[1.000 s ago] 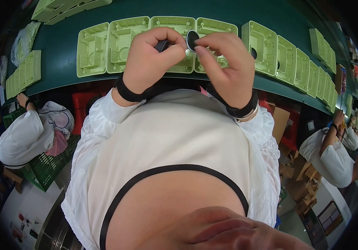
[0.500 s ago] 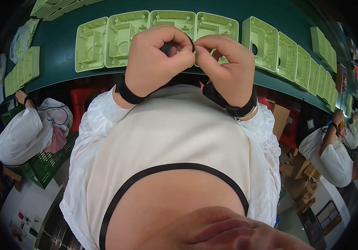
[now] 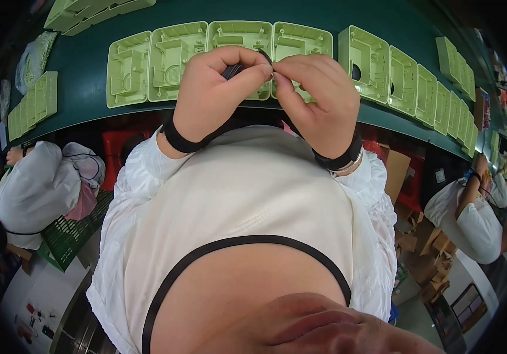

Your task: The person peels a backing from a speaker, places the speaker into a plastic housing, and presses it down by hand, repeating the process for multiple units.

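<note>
Both my hands are raised over the near edge of the bench and meet at the fingertips. My left hand [image 3: 215, 88] is closed, with a dark ribbed bundle [image 3: 231, 71], perhaps of cable, showing inside its curled fingers. From its pinch a thin black strip or cable end [image 3: 265, 55] pokes up. My right hand [image 3: 321, 97] pinches at the same spot, thumb against forefinger, on the end of that black piece; its exact kind is too small to tell. Just beyond the hands stand light-green plastic housings [image 3: 178, 30] in a row, open side up, partly covered by my fingers.
More green housings [image 3: 404, 76] continue along the dark green bench [image 3: 301, 10] to the right; others are stacked at the far left [image 3: 88, 15]. A clear plastic bag [image 3: 32, 62] lies at left. Co-workers in white sit at left [image 3: 41, 183] and right [image 3: 472, 218]. A green crate [image 3: 73, 236] stands at left.
The view has shifted slightly, so the bench and housings sit a little lower. My fingertips have turned a little, and the black end now stands out above them. Both hands stay closed.
</note>
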The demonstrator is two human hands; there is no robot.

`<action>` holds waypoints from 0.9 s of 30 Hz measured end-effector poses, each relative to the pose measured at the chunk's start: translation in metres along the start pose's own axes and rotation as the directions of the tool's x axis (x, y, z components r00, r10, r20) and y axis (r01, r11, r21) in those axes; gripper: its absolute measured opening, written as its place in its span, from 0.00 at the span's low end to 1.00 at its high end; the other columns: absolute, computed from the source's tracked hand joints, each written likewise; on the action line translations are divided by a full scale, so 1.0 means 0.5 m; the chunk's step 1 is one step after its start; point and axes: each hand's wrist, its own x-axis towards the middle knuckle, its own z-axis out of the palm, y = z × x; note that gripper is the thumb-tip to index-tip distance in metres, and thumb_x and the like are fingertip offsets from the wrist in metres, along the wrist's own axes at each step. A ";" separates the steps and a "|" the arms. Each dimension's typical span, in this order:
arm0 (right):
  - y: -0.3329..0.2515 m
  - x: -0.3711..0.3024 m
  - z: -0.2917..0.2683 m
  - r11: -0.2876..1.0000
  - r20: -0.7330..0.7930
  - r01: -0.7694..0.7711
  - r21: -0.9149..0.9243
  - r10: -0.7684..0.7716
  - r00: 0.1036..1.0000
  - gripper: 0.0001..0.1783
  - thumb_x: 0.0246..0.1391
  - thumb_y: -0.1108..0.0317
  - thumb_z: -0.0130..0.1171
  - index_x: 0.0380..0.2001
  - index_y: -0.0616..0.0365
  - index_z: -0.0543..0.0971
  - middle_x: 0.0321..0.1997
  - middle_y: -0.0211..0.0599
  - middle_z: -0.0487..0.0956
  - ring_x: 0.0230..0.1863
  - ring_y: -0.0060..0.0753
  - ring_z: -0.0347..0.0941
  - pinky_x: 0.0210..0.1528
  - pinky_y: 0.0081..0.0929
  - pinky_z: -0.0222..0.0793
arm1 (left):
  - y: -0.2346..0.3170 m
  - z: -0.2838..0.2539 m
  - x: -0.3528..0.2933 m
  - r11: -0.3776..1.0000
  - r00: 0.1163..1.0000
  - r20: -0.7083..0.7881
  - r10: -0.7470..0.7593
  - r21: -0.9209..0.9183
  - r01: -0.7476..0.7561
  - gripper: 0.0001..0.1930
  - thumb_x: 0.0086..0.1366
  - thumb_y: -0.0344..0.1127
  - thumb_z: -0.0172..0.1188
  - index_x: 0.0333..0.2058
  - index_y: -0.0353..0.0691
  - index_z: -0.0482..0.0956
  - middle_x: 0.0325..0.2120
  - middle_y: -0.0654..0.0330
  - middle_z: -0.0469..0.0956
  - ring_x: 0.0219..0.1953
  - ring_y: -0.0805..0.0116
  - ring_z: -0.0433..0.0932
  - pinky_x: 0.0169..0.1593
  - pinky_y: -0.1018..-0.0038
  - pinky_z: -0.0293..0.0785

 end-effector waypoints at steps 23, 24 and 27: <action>-0.023 -0.021 -0.013 0.846 0.152 -0.420 0.329 0.391 0.908 0.05 0.53 0.80 0.65 0.34 0.63 0.84 0.35 0.36 0.85 0.34 0.25 0.78 0.37 0.21 0.73 | 0.010 0.008 -0.017 0.860 0.941 0.074 0.330 0.387 -0.332 0.03 0.54 0.25 0.65 0.28 0.35 0.82 0.22 0.64 0.77 0.23 0.77 0.71 0.26 0.79 0.66; -0.022 -0.026 -0.017 0.847 0.148 -0.423 0.322 0.397 0.906 0.05 0.53 0.80 0.65 0.34 0.63 0.84 0.35 0.36 0.85 0.34 0.25 0.78 0.37 0.21 0.73 | 0.008 0.010 -0.018 0.869 0.946 0.085 0.313 0.376 -0.321 0.03 0.54 0.26 0.65 0.28 0.35 0.81 0.22 0.65 0.77 0.23 0.78 0.71 0.27 0.79 0.66; -0.011 -0.045 -0.036 0.906 0.149 -0.339 0.254 0.310 0.939 0.05 0.55 0.80 0.63 0.36 0.64 0.82 0.34 0.32 0.82 0.33 0.21 0.75 0.39 0.18 0.71 | 0.005 0.015 -0.019 0.920 0.962 0.130 0.240 0.287 -0.268 0.03 0.56 0.26 0.65 0.28 0.34 0.81 0.23 0.67 0.77 0.24 0.80 0.71 0.27 0.80 0.66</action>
